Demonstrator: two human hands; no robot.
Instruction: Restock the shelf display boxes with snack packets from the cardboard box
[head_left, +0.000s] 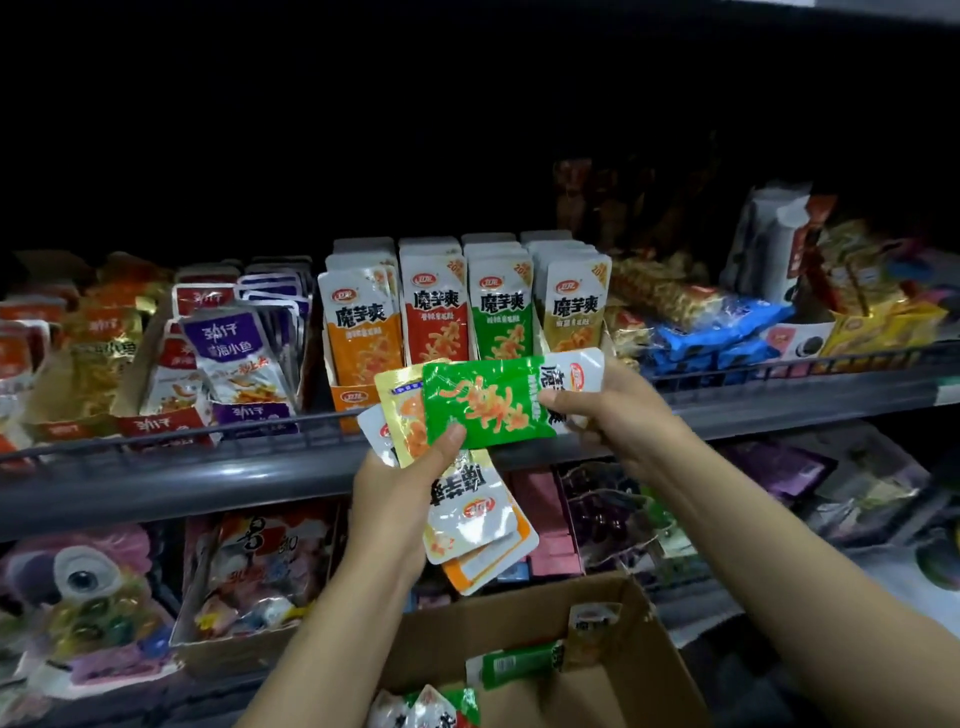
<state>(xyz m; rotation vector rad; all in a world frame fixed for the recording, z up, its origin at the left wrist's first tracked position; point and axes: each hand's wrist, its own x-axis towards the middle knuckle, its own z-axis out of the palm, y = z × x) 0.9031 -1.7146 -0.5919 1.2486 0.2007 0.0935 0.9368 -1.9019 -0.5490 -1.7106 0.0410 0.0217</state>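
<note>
Between our two hands we are holding the glossy green plastic snack packet (485, 402) crosswise, right hand (602, 410) pinching its white end, left hand (410, 478) clutching a fan of orange and yellow packets (470, 514) (green display row (501, 312) just above the fingertips).

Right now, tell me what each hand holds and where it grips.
The right hand pinches the green packet at its right end. The left hand grips a fan of orange and yellow packets around their middle, thumb on the green packet's lower left corner.

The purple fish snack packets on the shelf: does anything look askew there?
Yes. The front purple fish snack packet leans tilted toward the right, while the four rows of konjac packets beside it stand upright and even.
</note>
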